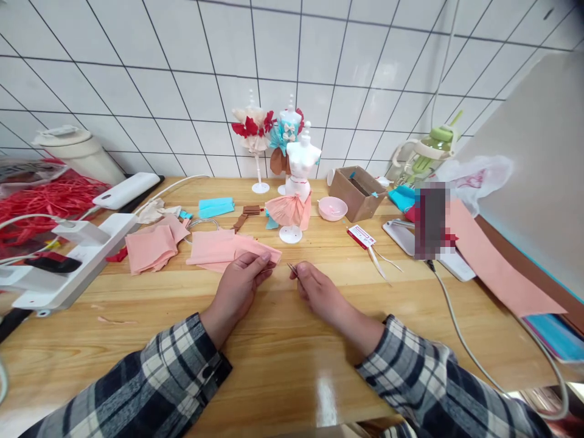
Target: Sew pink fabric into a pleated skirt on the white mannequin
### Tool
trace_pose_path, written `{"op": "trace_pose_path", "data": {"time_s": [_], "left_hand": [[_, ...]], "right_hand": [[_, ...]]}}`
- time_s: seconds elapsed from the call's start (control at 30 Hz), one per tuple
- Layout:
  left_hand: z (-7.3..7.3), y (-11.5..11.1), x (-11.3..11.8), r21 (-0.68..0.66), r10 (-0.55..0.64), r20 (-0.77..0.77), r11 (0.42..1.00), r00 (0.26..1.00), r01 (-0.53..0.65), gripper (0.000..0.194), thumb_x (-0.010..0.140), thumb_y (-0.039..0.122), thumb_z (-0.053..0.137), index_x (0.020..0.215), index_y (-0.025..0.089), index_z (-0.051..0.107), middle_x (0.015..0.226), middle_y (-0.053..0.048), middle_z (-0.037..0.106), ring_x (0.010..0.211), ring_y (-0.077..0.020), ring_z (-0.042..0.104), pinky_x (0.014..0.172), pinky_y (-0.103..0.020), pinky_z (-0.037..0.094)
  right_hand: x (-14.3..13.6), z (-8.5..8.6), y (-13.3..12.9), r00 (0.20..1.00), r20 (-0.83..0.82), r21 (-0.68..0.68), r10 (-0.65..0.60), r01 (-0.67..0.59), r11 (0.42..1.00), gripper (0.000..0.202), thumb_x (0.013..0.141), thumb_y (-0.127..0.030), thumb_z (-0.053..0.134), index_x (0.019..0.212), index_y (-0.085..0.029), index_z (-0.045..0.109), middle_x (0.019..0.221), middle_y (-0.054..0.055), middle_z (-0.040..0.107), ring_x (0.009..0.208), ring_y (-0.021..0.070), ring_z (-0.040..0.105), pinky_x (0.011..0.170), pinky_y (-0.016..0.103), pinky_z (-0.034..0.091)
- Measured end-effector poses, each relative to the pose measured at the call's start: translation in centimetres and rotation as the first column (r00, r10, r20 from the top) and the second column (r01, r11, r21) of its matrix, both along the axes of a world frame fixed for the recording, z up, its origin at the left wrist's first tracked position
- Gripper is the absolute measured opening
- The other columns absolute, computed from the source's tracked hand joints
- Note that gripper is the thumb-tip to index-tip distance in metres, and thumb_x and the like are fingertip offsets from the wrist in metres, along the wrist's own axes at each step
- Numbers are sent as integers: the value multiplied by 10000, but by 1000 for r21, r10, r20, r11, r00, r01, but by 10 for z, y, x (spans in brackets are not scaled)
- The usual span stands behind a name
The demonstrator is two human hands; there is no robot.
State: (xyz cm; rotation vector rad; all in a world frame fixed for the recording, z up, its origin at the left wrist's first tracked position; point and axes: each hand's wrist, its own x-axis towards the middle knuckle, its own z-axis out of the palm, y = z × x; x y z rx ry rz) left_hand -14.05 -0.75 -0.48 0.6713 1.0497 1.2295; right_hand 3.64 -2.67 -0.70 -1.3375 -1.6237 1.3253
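My left hand (pixel 238 291) pinches the right end of a folded piece of pink crepe paper (pixel 212 248) between thumb and fingers. Just to its right, my right hand (pixel 319 293) is closed around a small, thin metal tool (pixel 292 268), whose tip points at the paper without touching it. The rest of the tool is hidden in the fist. Behind both hands stands a small white dress form (pixel 303 159) on a round base, wearing a gathered pink skirt (pixel 294 210). More folded pink pieces (pixel 150 248) lie to the left.
Two decorated dress forms (pixel 253 131) stand against the tiled wall. A pink bowl (pixel 333 208), a cardboard box (pixel 356 193) and a red-and-white packet (pixel 362 237) are at right. A phone on a stand (pixel 429 222) and a long pink strip (pixel 502 261) lie farther right. A power strip (pixel 86 261) sits left.
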Motion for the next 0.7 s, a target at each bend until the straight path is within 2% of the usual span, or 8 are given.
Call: {"op": "trace_pose_path", "data": {"time_s": [0.1,0.17,0.33,0.47,0.57,0.7], "left_hand": [[2,-1,1,-4,-15,-18,1000,1000,15,259,657,337,839,791,152,716,819,-27,717,781,-112,645,702,-195,509],[4,-3,1,-15,-31,-39,999,999,31,266,654,343,838,784,151,709,798,-23,711,760,-112,644,693,-200,506],[5,-7,3,-2,-18,-60,1000,998,18,283,643,362,836,765,152,690,787,-16,708,765,-120,646,735,-224,507],[4,-10,4,31,-41,-164,998,986,47,308,648,395,826,786,146,707,801,-36,719,789,-148,653,745,-252,508],[6,-11,7,27,-25,-229,999,973,32,324,640,412,823,782,141,714,795,-46,723,792,-167,658,737,-269,509],[8,-12,11,19,16,-241,1000,970,-12,338,609,417,837,763,146,705,766,-35,722,772,-168,662,729,-273,513]], "right_hand": [[-8,-5,-5,992,-110,-159,55,-72,985,353,975,-561,281,905,-237,403,616,-71,486,394,86,416,372,209,367],[-8,-5,-4,986,-143,-197,91,-118,973,322,976,-551,296,906,-246,370,607,-78,518,356,86,424,331,202,373],[-4,-5,-5,983,-82,-139,162,-173,975,327,982,-552,290,923,-248,394,565,-81,525,338,86,413,289,179,347],[-4,-5,-8,986,-71,-143,150,-159,977,357,981,-575,268,922,-249,399,593,-71,531,365,85,407,306,183,355],[-3,-4,-7,987,-51,-129,151,-156,979,367,983,-579,267,915,-244,400,596,-66,535,387,81,409,350,186,345],[-3,-2,-6,990,-25,-75,142,-143,987,366,993,-558,268,900,-234,411,576,-66,535,427,79,419,439,198,341]]}}
